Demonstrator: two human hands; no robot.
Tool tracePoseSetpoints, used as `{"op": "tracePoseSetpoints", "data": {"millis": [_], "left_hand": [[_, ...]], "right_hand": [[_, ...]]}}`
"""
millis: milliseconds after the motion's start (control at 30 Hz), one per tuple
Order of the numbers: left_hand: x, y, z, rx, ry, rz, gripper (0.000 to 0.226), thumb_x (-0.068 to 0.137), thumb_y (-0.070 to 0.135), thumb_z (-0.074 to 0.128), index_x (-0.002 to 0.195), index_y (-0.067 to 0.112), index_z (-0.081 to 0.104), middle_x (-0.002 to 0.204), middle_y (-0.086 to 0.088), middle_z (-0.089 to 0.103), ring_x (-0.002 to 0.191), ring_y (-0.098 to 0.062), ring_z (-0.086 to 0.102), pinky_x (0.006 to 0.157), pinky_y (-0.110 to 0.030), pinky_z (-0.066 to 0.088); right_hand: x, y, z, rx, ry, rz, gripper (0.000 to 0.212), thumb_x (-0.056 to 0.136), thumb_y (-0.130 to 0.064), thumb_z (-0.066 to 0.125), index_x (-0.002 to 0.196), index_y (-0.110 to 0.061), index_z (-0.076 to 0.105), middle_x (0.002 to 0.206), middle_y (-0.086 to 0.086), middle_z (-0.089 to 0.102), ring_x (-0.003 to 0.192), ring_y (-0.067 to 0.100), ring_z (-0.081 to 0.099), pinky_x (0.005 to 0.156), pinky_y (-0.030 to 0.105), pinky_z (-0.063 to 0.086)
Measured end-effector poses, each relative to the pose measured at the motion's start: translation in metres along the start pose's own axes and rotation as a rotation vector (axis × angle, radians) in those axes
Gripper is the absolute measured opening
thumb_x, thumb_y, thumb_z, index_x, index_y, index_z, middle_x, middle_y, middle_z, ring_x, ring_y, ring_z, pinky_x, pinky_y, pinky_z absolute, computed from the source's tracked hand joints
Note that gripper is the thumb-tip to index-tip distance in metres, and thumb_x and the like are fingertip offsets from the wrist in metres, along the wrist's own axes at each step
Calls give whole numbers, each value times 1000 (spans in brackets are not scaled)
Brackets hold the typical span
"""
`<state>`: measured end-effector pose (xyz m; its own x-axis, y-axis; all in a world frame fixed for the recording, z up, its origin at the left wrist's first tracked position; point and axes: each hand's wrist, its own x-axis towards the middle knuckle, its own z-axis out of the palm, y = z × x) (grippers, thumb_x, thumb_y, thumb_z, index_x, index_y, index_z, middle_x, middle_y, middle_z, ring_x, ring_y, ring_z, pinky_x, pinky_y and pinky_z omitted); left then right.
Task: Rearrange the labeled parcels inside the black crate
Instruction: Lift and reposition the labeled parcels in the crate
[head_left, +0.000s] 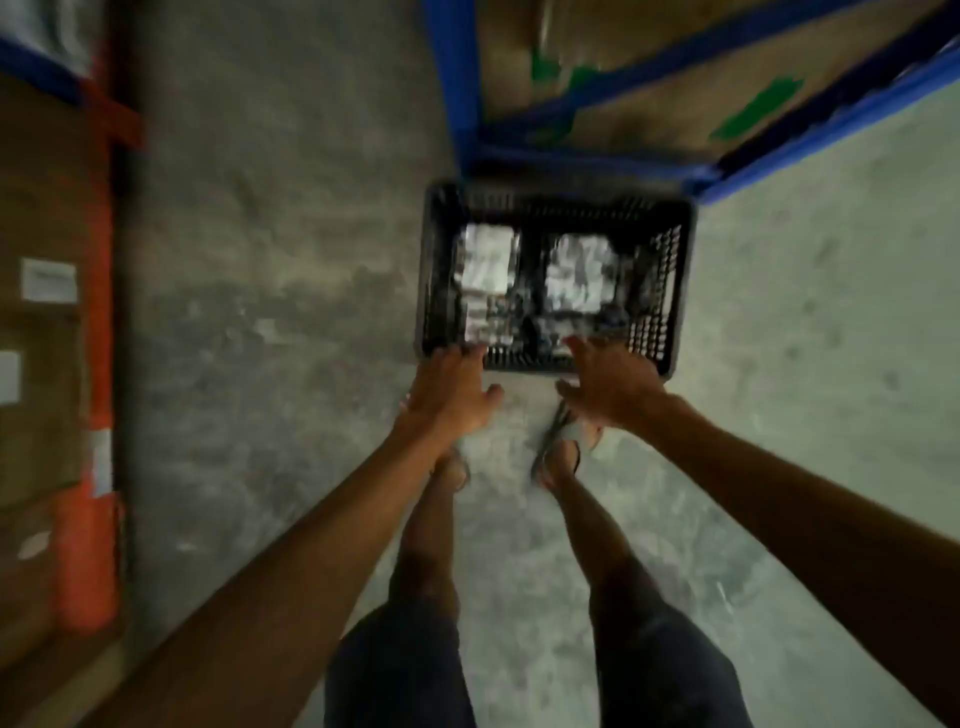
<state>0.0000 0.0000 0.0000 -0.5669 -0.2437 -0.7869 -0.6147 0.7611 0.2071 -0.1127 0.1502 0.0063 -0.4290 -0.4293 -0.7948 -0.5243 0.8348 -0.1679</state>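
A black perforated crate (670, 291) stands on the concrete floor ahead of my feet. Inside lie parcels with white labels: one (488, 260) at the left and another (579, 278) at the right, with darker packets blurred near the front wall. My left hand (449, 392) reaches to the crate's near left corner, its fingertips at the rim. My right hand (613, 382) hovers over the near rim, fingers spread and pointing into the crate. Neither hand holds anything. The picture is motion-blurred.
A blue metal rack (457, 88) with cardboard boxes (649, 62) stands just behind the crate. At the left are an orange rack post (96, 415) and brown labeled cartons (41, 322). My legs and sandaled feet (558, 457) are just before the crate.
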Motion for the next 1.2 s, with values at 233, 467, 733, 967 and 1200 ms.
{"op": "tracePoseSetpoints", "data": {"millis": [233,467,733,967,1200], "left_hand": [[211,-43,109,84,39,15,56,93,36,52,142,9,48,147,-19,48,134,-38,46,106,-47,45],[381,-97,155,437,146,49,89,92,21,61,159,2,5,167,-19,2,155,-34,1,125,-43,14],[442,-114,167,969,265,76,81,101,37,34,156,-1,-11,167,-17,-12,155,-31,-10,125,-46,6],[475,-130,193,950,475,40,62,106,19,14,152,-3,-20,165,-21,-16,154,-37,-10,125,-48,5],[473,-129,189,983,488,17,59,106,13,14,153,-3,-19,164,-23,-18,154,-36,-10,124,-45,7]], "right_hand": [[216,37,126,-82,104,-118,56,89,-22,53,143,-15,40,134,22,55,118,38,58,91,46,53],[395,48,184,-313,292,-301,91,82,-2,64,156,-11,11,165,15,5,152,33,8,113,51,30],[470,43,198,-642,446,-434,66,90,-4,12,154,2,1,163,25,-5,151,40,-1,119,53,19],[514,48,219,-809,749,-496,58,82,-12,27,122,3,66,124,29,66,111,45,65,74,51,59],[501,42,208,-988,665,-425,66,90,-13,-2,153,3,5,160,30,12,146,46,20,101,57,41]]}}
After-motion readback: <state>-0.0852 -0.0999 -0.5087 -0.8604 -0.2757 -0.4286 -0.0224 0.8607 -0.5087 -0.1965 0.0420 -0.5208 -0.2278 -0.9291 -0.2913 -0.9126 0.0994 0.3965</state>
